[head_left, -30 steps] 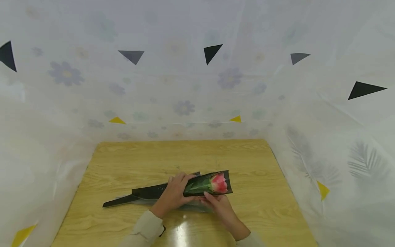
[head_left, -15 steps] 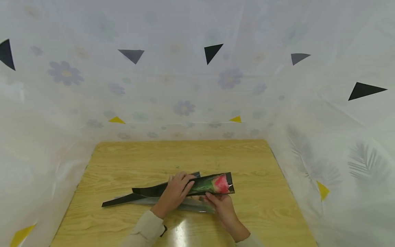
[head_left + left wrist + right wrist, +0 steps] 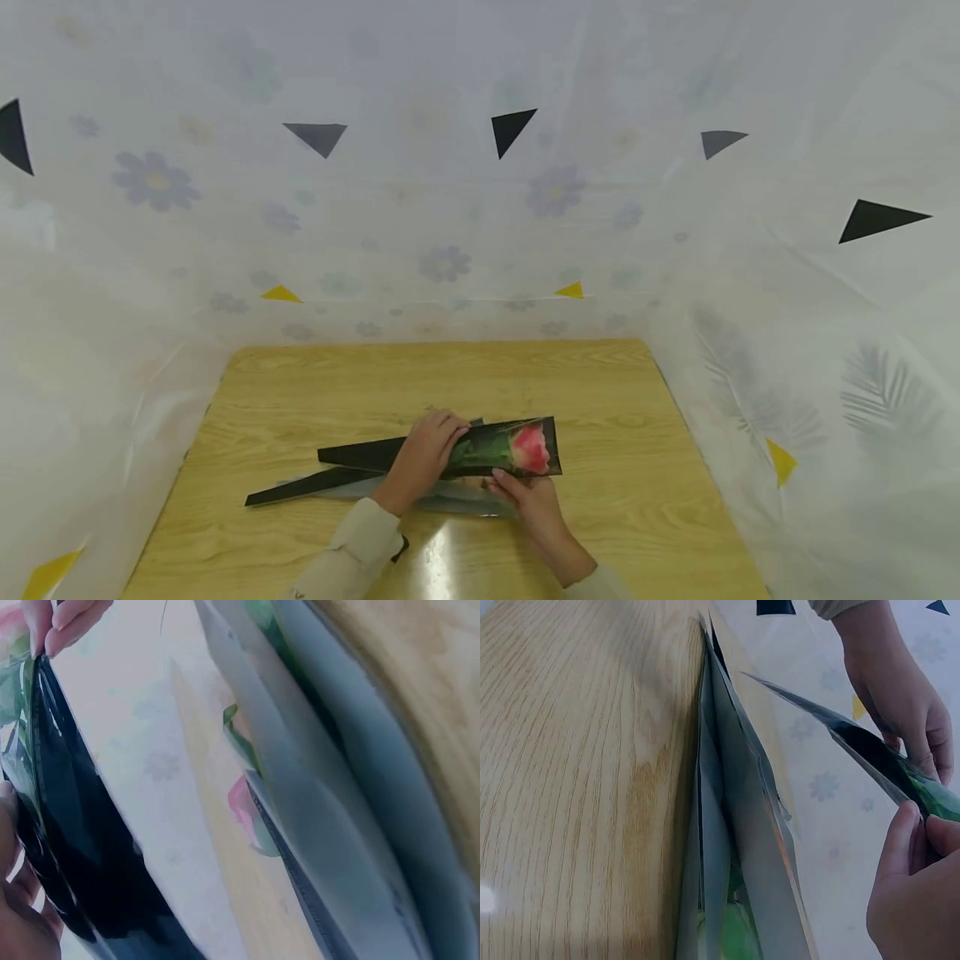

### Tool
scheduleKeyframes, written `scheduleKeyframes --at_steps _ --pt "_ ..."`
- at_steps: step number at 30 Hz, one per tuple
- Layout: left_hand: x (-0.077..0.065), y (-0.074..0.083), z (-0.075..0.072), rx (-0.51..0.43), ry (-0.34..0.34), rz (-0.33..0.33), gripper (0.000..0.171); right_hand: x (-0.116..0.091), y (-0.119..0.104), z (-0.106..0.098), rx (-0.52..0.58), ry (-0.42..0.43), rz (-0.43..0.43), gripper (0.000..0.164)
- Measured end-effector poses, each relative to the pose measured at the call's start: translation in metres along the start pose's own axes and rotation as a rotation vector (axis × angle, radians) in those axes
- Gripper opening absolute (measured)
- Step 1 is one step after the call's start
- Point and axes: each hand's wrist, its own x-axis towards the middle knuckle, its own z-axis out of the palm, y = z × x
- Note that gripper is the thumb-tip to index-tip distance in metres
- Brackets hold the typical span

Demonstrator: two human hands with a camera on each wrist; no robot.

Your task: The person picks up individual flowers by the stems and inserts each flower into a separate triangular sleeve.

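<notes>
In the head view a pink artificial flower [image 3: 529, 450] lies in a black sleeve with a clear front, its wide end to the right. My left hand [image 3: 425, 454] grips the sleeve around its middle. Just below the bloom, my right hand [image 3: 536, 504] pinches the sleeve's near edge between thumb and fingers. Both hands hold it above the other wrapped flowers [image 3: 468, 500] on the table. In the right wrist view the held sleeve [image 3: 862, 746] slants between my left hand [image 3: 904, 697] and my right hand [image 3: 919, 889], apart from the grey-backed sleeves [image 3: 757, 795] below.
The wooden table [image 3: 600, 400] is enclosed by pale patterned sheeting [image 3: 450, 208] at the back and sides. One black sleeve tail [image 3: 288, 490] reaches left from the pile. In the left wrist view, another pink bloom [image 3: 244, 810] shows beside the piled sleeves [image 3: 330, 787].
The held flower first shifts slightly right, then back left. Its narrow left end has risen a little from the sleeve below. My left hand has moved slightly up and left with it.
</notes>
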Motion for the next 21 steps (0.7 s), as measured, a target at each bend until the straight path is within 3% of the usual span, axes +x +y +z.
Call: scheduleKeyframes --at_steps 5,14,21 --pt "0.012 -0.009 0.002 -0.019 0.001 0.020 0.020 0.010 0.002 0.003 0.028 0.023 0.022 0.050" --pt "0.031 -0.033 0.009 -0.029 -0.070 0.024 0.021 0.038 -0.015 -0.001 0.103 0.013 0.109 0.032" --pt "0.042 -0.047 0.017 -0.026 -0.143 -0.028 0.036 0.057 -0.023 -0.001 0.120 0.005 0.163 0.029"
